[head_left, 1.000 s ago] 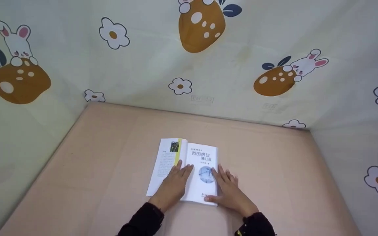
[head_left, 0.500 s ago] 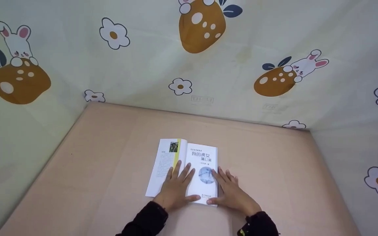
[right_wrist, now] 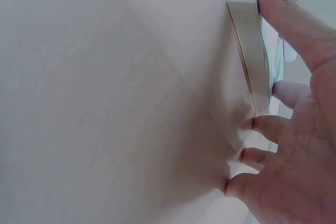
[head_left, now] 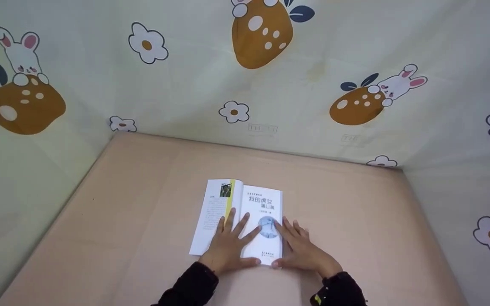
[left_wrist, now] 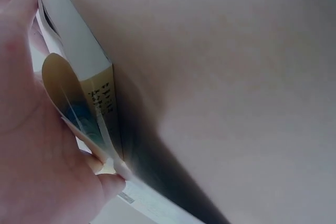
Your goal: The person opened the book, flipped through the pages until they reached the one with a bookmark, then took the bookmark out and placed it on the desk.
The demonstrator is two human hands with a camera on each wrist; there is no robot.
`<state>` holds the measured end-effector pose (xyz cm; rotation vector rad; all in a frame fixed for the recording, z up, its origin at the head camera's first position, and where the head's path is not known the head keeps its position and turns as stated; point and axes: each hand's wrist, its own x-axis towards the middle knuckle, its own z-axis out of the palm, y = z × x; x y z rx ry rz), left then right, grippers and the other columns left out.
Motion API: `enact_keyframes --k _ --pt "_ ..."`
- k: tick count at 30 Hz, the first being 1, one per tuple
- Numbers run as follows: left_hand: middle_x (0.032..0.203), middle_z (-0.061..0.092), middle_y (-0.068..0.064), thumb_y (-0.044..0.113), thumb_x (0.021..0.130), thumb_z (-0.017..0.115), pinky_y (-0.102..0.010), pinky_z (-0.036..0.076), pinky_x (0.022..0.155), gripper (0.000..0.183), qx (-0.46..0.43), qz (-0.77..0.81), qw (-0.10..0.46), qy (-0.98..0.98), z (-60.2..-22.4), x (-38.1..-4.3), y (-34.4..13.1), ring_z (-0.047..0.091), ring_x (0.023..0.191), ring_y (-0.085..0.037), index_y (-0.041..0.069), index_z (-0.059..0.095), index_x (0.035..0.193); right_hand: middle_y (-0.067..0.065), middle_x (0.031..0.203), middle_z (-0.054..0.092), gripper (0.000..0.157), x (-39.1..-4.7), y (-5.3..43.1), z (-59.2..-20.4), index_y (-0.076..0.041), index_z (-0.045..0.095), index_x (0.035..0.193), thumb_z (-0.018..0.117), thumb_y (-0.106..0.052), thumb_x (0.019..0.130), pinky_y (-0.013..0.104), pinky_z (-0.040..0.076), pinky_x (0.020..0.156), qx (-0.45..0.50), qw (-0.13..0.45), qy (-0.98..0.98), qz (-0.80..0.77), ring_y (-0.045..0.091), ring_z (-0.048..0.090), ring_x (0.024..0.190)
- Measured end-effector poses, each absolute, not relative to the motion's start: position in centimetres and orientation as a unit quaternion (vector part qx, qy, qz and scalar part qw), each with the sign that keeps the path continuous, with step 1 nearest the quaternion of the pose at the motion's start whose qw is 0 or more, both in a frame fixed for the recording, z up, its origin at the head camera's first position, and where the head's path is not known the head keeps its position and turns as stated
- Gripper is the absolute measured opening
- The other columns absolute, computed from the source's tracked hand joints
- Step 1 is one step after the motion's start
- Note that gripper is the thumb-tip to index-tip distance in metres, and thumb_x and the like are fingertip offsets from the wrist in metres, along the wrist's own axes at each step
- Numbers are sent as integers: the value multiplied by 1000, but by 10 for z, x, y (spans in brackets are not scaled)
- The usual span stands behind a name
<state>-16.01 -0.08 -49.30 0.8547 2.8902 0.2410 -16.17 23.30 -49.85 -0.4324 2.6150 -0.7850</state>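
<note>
A paperback book [head_left: 240, 204], opened at its title page [head_left: 267, 244], is supported by the peach-beige table [head_left: 338, 204], whose surface is faintly creased in places.

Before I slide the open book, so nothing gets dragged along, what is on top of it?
The left hand lies spread across the book; the right hand touches it along its right edge. Anything printed directly beneath the hands is hidden.

Head cam high, faces fwd/down over table [head_left: 155, 178] to backdrop [head_left: 194, 76]. Wrist cams v. close & low, facing palm side of left hand [head_left: 226, 247] and right hand [head_left: 302, 251] resp.; book [head_left: 266, 245] common to all 3 views.
</note>
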Motion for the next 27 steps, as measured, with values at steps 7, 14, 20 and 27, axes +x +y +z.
enact_keyframes --k 7,14,20,27 --pt "155 20 -12 68 78 53 -60 13 111 77 292 99 74 949 -498 -162 -3 7 140 -46 34 33 144 19 156 4 101 -161 235 -499 -18 22 149 74 -51 69 70 -5 104 -157 199 924 -286 49 -4 139" --pt "155 19 -13 69 78 52 -59 13 112 75 291 86 79 950 -496 -162 -3 7 141 -45 36 33 144 16 156 3 95 -161 237 -498 -21 26 148 74 -47 70 69 -7 105 -155 205 917 -305 47 -8 139" --pt "155 18 -13 69 78 52 -60 12 112 77 292 86 75 950 -495 -162 -3 6 141 -45 35 33 144 21 155 4 93 -163 237 -498 -18 31 146 77 -43 69 70 -7 104 -159 199 915 -312 50 -6 138" --pt "155 17 -13 72 75 53 -60 13 112 82 293 82 74 950 -499 -161 -3 6 141 -45 35 31 145 20 155 6 92 -162 235 -498 -19 35 144 78 -42 67 69 -6 105 -144 197 917 -316 49 -4 139"
